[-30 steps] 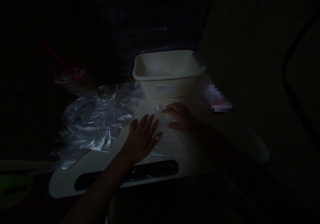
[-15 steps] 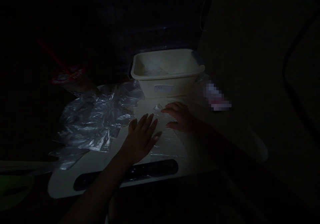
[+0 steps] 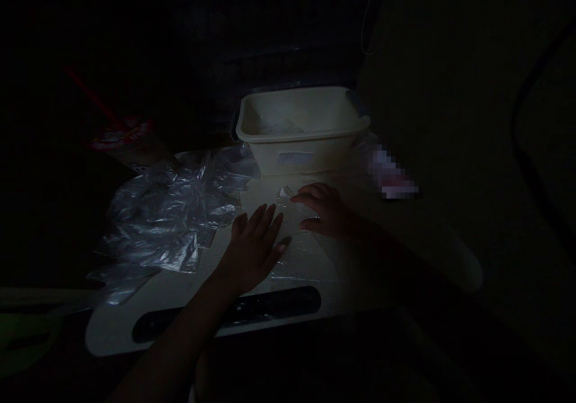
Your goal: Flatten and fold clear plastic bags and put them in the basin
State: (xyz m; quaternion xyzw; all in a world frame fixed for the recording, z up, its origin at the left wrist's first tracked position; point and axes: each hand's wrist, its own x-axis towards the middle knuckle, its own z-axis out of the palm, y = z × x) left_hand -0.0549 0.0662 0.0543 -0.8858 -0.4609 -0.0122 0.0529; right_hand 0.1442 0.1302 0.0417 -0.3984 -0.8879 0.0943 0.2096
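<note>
A clear plastic bag (image 3: 306,262) lies flat on the pale tabletop (image 3: 180,292), its outline faint in the dim light. My left hand (image 3: 254,247) rests palm down at its left side, fingers spread. On the bag's right side is my right hand (image 3: 326,211), thumb and fingers apart, curved beside a small crumpled, shiny bit of the plastic (image 3: 284,193). Neither hand grips anything that I can see. A heap of crinkled clear plastic bags (image 3: 166,223) lies to the left of my left hand.
Behind my hands stands a cream plastic bin (image 3: 297,162) with something whitish inside. A cup (image 3: 144,151) with a red straw is at the back left. A blurred-out packet (image 3: 390,175) lies right of the bin. A dark slot (image 3: 283,304) runs along the table's near edge.
The picture is slightly darker now. Both hands and the plastic stay in practically the same places.
</note>
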